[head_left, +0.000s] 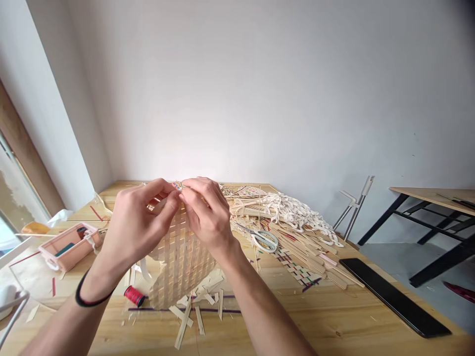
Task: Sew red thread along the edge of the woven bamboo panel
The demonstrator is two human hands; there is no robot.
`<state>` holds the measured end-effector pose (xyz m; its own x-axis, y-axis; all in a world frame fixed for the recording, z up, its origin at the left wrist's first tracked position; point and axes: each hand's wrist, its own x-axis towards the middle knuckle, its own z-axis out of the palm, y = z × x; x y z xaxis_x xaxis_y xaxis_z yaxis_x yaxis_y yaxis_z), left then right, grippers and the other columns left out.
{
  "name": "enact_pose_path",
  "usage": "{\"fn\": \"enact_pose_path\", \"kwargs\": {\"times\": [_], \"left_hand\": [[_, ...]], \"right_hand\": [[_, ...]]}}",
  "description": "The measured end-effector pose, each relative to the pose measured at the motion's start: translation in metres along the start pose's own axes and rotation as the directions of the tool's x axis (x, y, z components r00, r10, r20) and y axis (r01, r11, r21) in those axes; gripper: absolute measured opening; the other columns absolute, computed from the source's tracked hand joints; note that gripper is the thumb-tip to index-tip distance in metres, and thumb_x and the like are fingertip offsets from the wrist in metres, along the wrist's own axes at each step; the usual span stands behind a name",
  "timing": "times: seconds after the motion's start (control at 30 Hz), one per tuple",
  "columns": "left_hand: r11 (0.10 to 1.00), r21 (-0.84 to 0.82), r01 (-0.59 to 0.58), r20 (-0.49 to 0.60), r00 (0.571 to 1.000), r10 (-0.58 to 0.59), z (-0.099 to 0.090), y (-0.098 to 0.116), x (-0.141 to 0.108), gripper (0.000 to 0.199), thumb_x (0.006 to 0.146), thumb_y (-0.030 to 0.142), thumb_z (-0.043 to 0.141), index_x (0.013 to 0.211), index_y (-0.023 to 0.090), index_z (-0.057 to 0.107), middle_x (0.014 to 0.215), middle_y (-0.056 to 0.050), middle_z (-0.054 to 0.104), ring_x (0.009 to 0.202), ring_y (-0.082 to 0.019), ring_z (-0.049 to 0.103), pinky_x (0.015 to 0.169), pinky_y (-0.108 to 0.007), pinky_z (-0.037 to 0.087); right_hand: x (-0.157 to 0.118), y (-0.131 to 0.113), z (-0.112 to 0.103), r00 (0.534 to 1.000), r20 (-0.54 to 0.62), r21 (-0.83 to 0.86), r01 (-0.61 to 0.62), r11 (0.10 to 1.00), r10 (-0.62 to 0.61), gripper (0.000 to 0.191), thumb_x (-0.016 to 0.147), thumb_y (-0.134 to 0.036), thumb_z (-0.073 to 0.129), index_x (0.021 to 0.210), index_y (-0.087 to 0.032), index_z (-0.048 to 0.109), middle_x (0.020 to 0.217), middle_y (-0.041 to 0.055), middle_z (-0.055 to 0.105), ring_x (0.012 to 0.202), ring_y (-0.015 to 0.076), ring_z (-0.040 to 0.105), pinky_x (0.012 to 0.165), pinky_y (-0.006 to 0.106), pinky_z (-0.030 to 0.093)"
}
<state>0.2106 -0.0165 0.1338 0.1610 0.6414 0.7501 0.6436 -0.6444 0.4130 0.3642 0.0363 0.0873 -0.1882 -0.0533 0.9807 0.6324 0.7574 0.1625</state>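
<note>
A pale woven panel of thin flat strips (pixel 181 262) hangs upright above the table, its lower edge rounded. At its top edge, my left hand (pixel 146 217) is closed in a pinch of thumb and fingers. Right against it, my right hand (pixel 208 210) is closed too, its fingertips meeting the left ones at the same edge. Whatever small thing may lie between the fingertips is hidden. Down the panel's front runs a fine red thread (pixel 192 284). A red thread spool (pixel 134 296) lies on the table below my left wrist.
Strip offcuts (pixel 183 324) lie in front of the panel. Light-handled scissors (pixel 265 241), a strip bundle (pixel 297 247), a coloured woven band (pixel 295 269) and a heap of white ribbon (pixel 293 212) are on the right. A pink basket (pixel 70 245) sits left; a black tray-like slab (pixel 393 296) lies along the right edge.
</note>
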Motion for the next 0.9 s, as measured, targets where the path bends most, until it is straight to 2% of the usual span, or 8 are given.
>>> {"fn": "enact_pose_path", "kwargs": {"times": [0.2, 0.3, 0.43, 0.6, 0.73, 0.9], "left_hand": [[0.973, 0.138, -0.184, -0.071, 0.978, 0.195, 0.001, -0.003, -0.001, 0.015, 0.099, 0.022, 0.058, 0.091, 0.018, 0.07, 0.078, 0.0, 0.07, 0.059, -0.011, 0.059, 0.058, -0.024, 0.044], [0.939, 0.212, -0.27, -0.115, 0.947, 0.299, 0.003, -0.004, -0.001, 0.012, 0.1, 0.019, 0.059, 0.095, 0.018, 0.069, 0.082, 0.0, 0.07, 0.059, -0.01, 0.057, 0.059, -0.024, 0.045], [0.884, 0.318, -0.343, -0.164, 0.898, 0.407, 0.005, -0.005, -0.003, 0.009, 0.101, 0.019, 0.06, 0.097, 0.019, 0.068, 0.08, 0.001, 0.069, 0.056, -0.01, 0.053, 0.056, -0.025, 0.042], [0.839, 0.345, -0.42, -0.198, 0.841, 0.503, 0.005, -0.006, -0.004, 0.007, 0.101, 0.018, 0.062, 0.098, 0.022, 0.067, 0.084, -0.001, 0.072, 0.066, -0.014, 0.064, 0.062, -0.027, 0.045], [0.839, 0.342, -0.422, -0.201, 0.84, 0.505, 0.005, -0.009, -0.003, 0.008, 0.1, 0.014, 0.061, 0.098, 0.02, 0.066, 0.081, -0.001, 0.07, 0.065, -0.013, 0.063, 0.062, -0.025, 0.045], [0.855, 0.278, -0.439, -0.123, 0.866, 0.485, 0.006, -0.013, 0.0, 0.008, 0.101, 0.015, 0.059, 0.1, 0.018, 0.067, 0.087, -0.003, 0.072, 0.068, -0.014, 0.064, 0.064, -0.026, 0.046]], "right_hand": [[0.005, -0.008, -0.001, 0.996, -0.08, -0.044, -0.032, 0.999, 0.028, 0.015, 0.097, -0.011, 0.054, 0.107, -0.021, 0.06, 0.113, 0.0087, 0.069, 0.11, 0.0206, 0.066, 0.107, 0.04, 0.052], [0.008, -0.011, -0.003, 0.99, -0.132, -0.057, -0.06, 0.997, 0.052, 0.014, 0.096, -0.013, 0.054, 0.105, -0.023, 0.058, 0.113, 0.0087, 0.069, 0.109, 0.0224, 0.067, 0.106, 0.045, 0.052], [0.009, -0.014, -0.006, 0.983, -0.167, 0.005, -0.08, 0.997, 0.079, 0.02, 0.091, -0.013, 0.057, 0.107, -0.025, 0.058, 0.115, 0.0108, 0.067, 0.109, 0.0261, 0.065, 0.105, 0.05, 0.05], [0.013, -0.02, -0.012, 0.976, -0.193, 0.011, -0.103, 0.995, 0.103, 0.019, 0.085, -0.016, 0.058, 0.103, -0.025, 0.059, 0.116, 0.0114, 0.061, 0.109, 0.0297, 0.061, 0.101, 0.055, 0.049], [0.015, -0.023, -0.016, 0.971, -0.223, -0.058, -0.104, 0.993, 0.088, 0.015, 0.087, -0.014, 0.06, 0.095, -0.026, 0.058, 0.114, 0.0108, 0.059, 0.107, 0.0294, 0.06, 0.097, 0.053, 0.05], [0.016, -0.022, -0.014, 0.972, -0.216, -0.097, -0.118, 0.988, 0.094, 0.013, 0.087, -0.012, 0.061, 0.091, -0.024, 0.06, 0.113, 0.0104, 0.061, 0.105, 0.0289, 0.058, 0.093, 0.05, 0.047]]}}
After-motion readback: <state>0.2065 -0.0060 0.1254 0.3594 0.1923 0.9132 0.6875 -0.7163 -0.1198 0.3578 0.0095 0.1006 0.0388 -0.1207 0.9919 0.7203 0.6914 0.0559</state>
